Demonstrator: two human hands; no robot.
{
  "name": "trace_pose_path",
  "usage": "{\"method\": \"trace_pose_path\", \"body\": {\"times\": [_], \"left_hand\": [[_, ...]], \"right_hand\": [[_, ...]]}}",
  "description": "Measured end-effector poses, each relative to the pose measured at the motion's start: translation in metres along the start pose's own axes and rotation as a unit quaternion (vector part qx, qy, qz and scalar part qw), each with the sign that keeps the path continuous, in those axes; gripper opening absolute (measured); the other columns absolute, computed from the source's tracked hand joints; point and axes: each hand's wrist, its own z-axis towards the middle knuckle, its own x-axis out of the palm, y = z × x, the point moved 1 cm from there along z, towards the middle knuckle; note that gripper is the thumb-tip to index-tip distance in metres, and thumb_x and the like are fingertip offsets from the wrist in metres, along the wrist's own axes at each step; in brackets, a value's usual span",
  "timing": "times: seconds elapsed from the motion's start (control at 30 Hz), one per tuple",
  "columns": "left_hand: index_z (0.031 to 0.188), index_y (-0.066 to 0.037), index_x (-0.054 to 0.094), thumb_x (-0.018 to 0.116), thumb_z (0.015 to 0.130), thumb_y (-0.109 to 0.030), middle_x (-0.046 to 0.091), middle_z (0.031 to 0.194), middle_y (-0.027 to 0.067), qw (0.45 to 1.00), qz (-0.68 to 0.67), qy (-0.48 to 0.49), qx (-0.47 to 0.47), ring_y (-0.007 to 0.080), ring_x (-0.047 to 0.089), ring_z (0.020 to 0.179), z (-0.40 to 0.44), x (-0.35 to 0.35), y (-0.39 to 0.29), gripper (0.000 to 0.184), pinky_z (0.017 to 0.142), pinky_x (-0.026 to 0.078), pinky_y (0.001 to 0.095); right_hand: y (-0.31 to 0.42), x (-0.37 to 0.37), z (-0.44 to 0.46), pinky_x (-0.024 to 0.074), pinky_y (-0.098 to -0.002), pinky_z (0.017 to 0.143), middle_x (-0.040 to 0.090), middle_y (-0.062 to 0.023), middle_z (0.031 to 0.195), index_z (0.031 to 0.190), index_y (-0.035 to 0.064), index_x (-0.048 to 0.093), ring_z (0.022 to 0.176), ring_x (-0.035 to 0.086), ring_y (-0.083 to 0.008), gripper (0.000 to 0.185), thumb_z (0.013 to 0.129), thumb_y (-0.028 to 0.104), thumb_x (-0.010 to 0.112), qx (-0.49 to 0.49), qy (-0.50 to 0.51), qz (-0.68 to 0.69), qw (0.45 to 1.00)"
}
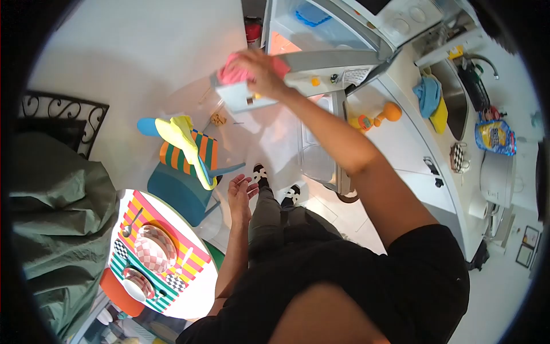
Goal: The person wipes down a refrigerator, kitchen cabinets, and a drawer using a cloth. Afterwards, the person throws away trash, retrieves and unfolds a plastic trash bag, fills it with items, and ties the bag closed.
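Observation:
My right hand (259, 71) is closed over a pink cloth (236, 67), pressed on the top edge of an open fridge door (321, 58). Small items, one of them yellow, sit in the door's shelf below the cloth. Lower down, my left hand (240, 195) hangs palm up with its fingers apart and holds nothing. It is close to the blue chair (182, 192), which has a yellow cloth (179, 135) and a striped cloth (172, 157) over its back.
A white table (195, 286) with checkered bowls and striped mats stands at the lower left. At the right, a counter (421, 92) holds a blue cloth (427, 94) beside the sink (456, 109). An orange object (391, 112) is near the cabinet front.

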Motion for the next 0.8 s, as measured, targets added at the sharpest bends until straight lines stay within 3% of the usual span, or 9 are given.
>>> {"method": "trace_pose_path", "body": {"times": [0.1, 0.23, 0.3, 0.6, 0.8], "left_hand": [[0.117, 0.002, 0.041, 0.047, 0.088, -0.008, 0.053, 0.104, 0.0150, 1.000, -0.006, 0.003, -0.013, 0.0236, 0.061, 0.084, 0.009, 0.003, -0.004, 0.032, 0.073, 0.052, 0.0342], [0.115, 0.000, 0.043, 0.047, 0.088, -0.009, 0.054, 0.103, 0.0123, 1.000, -0.001, -0.012, -0.017, 0.0198, 0.060, 0.082, 0.020, 0.004, -0.009, 0.029, 0.071, 0.051, 0.0319], [0.115, 0.000, 0.043, 0.047, 0.088, -0.009, 0.054, 0.103, 0.0116, 0.999, -0.006, -0.017, -0.027, 0.0190, 0.060, 0.082, 0.026, 0.000, -0.004, 0.028, 0.071, 0.050, 0.0310], [0.113, 0.001, 0.045, 0.047, 0.089, -0.005, 0.055, 0.101, 0.0112, 0.999, 0.021, -0.040, -0.028, 0.0146, 0.060, 0.076, 0.051, -0.009, 0.013, 0.025, 0.067, 0.051, 0.0256], [0.115, -0.001, 0.043, 0.048, 0.089, -0.008, 0.054, 0.102, 0.0110, 0.997, 0.058, -0.017, -0.049, 0.0171, 0.060, 0.080, 0.070, -0.002, 0.041, 0.028, 0.072, 0.050, 0.0301]], "right_hand": [[-0.051, -0.013, 0.026, 0.0387, -0.0411, 0.088, 0.055, -0.0083, 0.106, 0.099, 0.0144, 0.058, 0.098, 0.049, -0.0323, 0.046, 0.057, -0.005, 0.054, 0.013, 0.010, -0.038, 0.999], [-0.113, -0.039, 0.048, 0.0376, -0.0411, 0.090, 0.056, -0.0114, 0.104, 0.101, 0.0118, 0.057, 0.100, 0.049, -0.0326, 0.048, 0.057, -0.006, 0.052, -0.034, 0.016, -0.119, 0.992], [-0.142, -0.053, 0.050, 0.0408, -0.0397, 0.085, 0.055, -0.0131, 0.105, 0.102, 0.0108, 0.056, 0.099, 0.050, -0.0327, 0.048, 0.057, -0.005, 0.054, -0.046, 0.023, -0.187, 0.981], [-0.190, -0.085, 0.044, 0.0421, -0.0389, 0.082, 0.054, -0.0139, 0.104, 0.102, 0.0105, 0.056, 0.098, 0.051, -0.0324, 0.046, 0.059, -0.004, 0.055, 0.032, 0.026, -0.290, 0.956], [-0.221, -0.093, 0.038, 0.0430, -0.0383, 0.081, 0.053, -0.0144, 0.103, 0.102, 0.0104, 0.055, 0.097, 0.051, -0.0322, 0.045, 0.060, -0.004, 0.056, 0.050, 0.019, -0.325, 0.944]]}}
